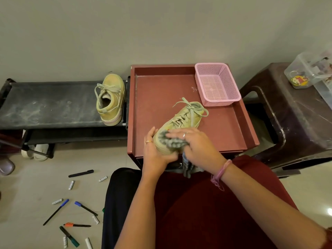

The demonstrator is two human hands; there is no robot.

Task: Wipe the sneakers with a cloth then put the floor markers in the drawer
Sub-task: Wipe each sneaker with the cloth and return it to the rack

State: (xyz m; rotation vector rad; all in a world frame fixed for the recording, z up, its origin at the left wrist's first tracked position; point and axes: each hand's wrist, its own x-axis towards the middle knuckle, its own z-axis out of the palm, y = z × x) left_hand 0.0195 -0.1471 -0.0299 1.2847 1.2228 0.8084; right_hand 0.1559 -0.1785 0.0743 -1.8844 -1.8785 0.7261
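On the red cabinet (147, 97), the left hand (154, 151) grips a sneaker's toe (179, 123); the right hand (195, 146), fingers flat, presses a grey cloth (173, 142) onto it. Markers (80, 173) lie on the floor left of the cabinet.

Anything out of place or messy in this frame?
Yes: markers and small white caps lie scattered on the floor at lower left, at all angles. The shoe rack top looks dusty and smeared.

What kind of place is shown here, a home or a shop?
Most likely a home, perhaps near the entrance. A low shoe rack holds a sneaker, with more shoes underneath, beside a small red cabinet and a plastic stool against a plain wall on a tiled floor.
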